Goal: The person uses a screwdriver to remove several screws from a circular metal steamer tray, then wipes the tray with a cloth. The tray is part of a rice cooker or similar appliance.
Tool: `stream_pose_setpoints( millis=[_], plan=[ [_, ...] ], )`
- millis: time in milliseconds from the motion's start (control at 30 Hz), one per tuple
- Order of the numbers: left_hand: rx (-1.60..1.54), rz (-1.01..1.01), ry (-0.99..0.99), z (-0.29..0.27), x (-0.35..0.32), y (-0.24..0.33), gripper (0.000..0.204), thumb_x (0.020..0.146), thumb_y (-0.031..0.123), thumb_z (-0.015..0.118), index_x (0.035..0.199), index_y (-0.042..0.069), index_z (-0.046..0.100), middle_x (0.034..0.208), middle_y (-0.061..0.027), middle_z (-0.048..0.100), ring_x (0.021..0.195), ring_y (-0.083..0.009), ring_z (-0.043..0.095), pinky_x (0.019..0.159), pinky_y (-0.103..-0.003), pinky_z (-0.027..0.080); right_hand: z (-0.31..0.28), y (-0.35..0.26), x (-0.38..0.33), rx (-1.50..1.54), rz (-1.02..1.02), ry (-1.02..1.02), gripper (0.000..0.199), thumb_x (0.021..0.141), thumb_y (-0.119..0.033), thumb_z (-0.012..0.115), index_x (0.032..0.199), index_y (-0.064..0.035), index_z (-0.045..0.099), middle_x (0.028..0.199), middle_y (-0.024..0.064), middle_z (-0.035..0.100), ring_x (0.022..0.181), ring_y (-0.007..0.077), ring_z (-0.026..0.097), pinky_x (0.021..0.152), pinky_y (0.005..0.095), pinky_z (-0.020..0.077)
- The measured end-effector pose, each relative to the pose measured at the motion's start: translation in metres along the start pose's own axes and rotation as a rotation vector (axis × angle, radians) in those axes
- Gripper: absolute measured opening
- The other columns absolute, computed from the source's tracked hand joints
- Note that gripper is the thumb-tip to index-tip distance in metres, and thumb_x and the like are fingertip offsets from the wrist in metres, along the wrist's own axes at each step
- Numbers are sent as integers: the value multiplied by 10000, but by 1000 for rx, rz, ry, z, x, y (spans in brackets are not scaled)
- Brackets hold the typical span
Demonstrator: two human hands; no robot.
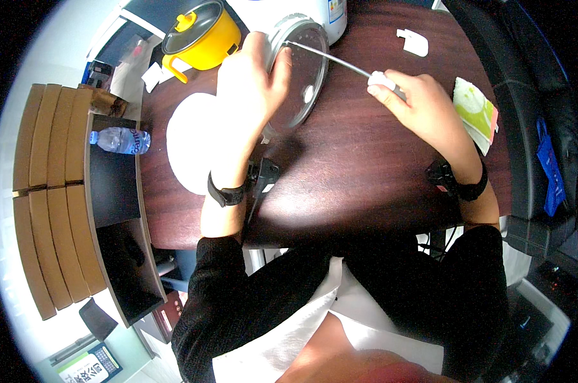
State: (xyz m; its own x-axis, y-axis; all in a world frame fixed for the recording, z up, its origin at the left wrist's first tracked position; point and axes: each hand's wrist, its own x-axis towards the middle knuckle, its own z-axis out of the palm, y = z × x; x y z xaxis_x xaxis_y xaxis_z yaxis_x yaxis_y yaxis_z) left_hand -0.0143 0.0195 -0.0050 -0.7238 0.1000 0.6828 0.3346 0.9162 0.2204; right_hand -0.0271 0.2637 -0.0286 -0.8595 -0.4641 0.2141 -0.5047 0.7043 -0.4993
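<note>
Head view: my L hand grips tilted glass lid. R hand, apart, grips screwdriver; shaft points far-left twd lid.

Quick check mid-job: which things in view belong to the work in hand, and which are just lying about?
In the job:
glass lid, held up
screwdriver, tip at the lid, contact unclear

Seemingly just lying about:
yellow pot
white appliance
white round thing, kind unclear
green packet
small white piece
water bottle
cardboard boxes
</note>
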Motion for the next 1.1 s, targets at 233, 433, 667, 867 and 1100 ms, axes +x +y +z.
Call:
stream_pose_setpoints(
  millis=[233, 433, 667, 867, 1100],
  plan=[
    [-115, -55, -38, -3, 1, 3, 263, 823, 235, 628, 829, -9, 529, 627, -230, 576, 636, -392, 618, 558, -412, 492, -10, 7, 0, -107, -99, 121, 390, 872, -466, 557, 795, -87, 605, 566, 101, 588, 494, 295, 590, 455, 392, 440],
    [-97, -74, -13, -4, 0, 2, 275, 824, 249, 626, 828, -8, 530, 628, -226, 577, 623, -389, 612, 550, -408, 484, -11, -9, -8, 775, 297, -327, 490, 953, -473, 417, 723, -53, 522, 469, -1, 435, 321, 66, 390, 317, 223, 290],
    [-82, -82, 27, -4, -2, 3, 289, 825, 264, 624, 821, -8, 528, 635, -232, 575, 627, -389, 612, 560, -410, 483, -1, -11, -8, 991, 375, -447, 506, 945, -501, 403, 719, -61, 509, 454, 6, 425, 296, 67, 352, 290, 222, 262],
    [-63, -58, 38, -3, -2, 1, 273, 833, 247, 619, 822, -11, 529, 643, -234, 578, 633, -388, 615, 557, -416, 485, 1, -15, -9, 1039, 363, -465, 511, 947, -505, 392, 704, -69, 500, 445, 2, 412, 291, 64, 330, 278, 219, 245],
    [-55, -70, -35, -3, 1, -1, 262, 834, 236, 618, 843, -9, 527, 655, -234, 582, 650, -390, 619, 576, -420, 497, 0, -13, -7, 1096, 386, -499, 518, 947, -510, 392, 693, -70, 498, 436, 3, 409, 284, 59, 317, 269, 210, 227]
  ],
)
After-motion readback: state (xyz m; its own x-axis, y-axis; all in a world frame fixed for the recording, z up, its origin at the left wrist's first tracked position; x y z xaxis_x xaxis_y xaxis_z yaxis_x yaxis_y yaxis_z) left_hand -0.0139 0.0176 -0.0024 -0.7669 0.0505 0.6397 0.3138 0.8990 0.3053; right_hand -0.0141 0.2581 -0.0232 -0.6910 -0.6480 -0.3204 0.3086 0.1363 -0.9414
